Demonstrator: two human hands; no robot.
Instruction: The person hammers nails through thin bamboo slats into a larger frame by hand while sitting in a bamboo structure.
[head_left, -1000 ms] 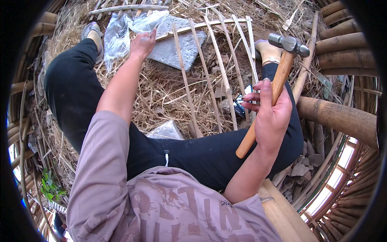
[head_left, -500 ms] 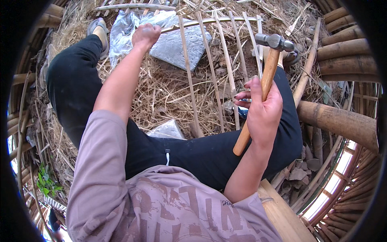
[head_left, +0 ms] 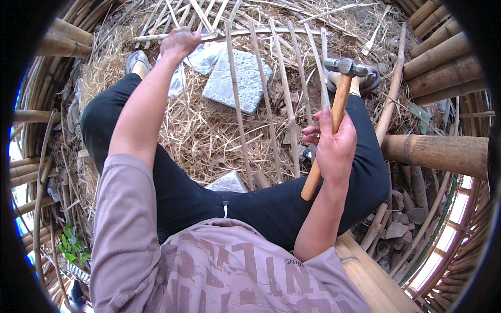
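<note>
Since the earlier frames, left hand [head_left: 179, 44] has reached farther out, past the grey stone slab [head_left: 237, 79], to the horizontal bamboo strip [head_left: 245, 34] beyond it; hammer [head_left: 334, 116] has swung a little more upright.

Straw bed [head_left: 209, 130]: spread around and under the slab, between the person's legs in black trousers.

Bamboo slats [head_left: 263, 94]: several thin lengths, running from beyond the slab back toward the person, crossing the slab's right edge.

Grey stone slab: flat, tilted square, centre of straw.

Hammer: wooden handle, metal head. Long axis near upright, leaning slightly right; head points away from the person, right of the slab, butt end toward the lap.

Right hand [head_left: 334, 146]: clenched round the handle at mid-length, right of the slab.

Left hand: fingers curled down on the horizontal strip; grip itself cannot be told.
</note>
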